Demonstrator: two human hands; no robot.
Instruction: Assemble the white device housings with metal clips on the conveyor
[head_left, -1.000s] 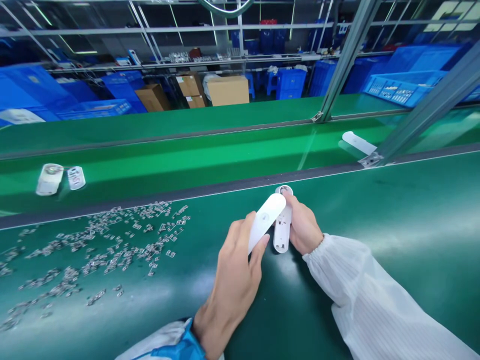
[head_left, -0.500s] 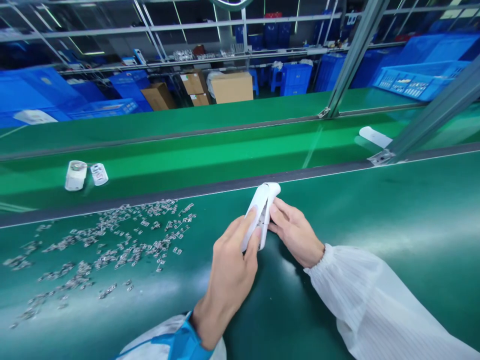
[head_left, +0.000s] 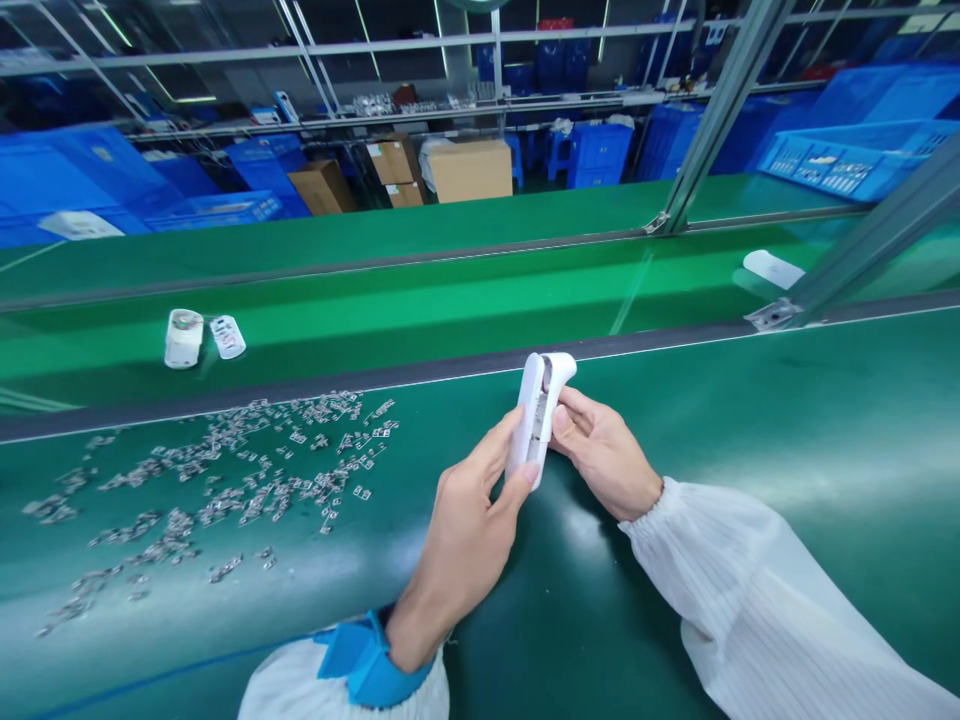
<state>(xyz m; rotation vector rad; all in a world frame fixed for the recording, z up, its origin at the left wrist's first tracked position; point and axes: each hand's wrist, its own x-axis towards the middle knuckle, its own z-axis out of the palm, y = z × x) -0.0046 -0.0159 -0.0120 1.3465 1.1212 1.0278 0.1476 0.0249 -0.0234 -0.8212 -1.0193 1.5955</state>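
Item: white two-part casing [head_left: 538, 412], held on edge above the green bench [head_left: 787, 450]; halves brought together, seam not fully closed. My left hand [head_left: 469, 520] and right hand [head_left: 604, 455] pinch it from either side. Loose metal clips [head_left: 247, 480] lie left; open room right, belt edge [head_left: 420, 375] just beyond

Head view, looking forward and down

Worn on the person's head, it faces across the green bench [head_left: 750, 450] toward the conveyor belt [head_left: 420, 310], close above both hands.
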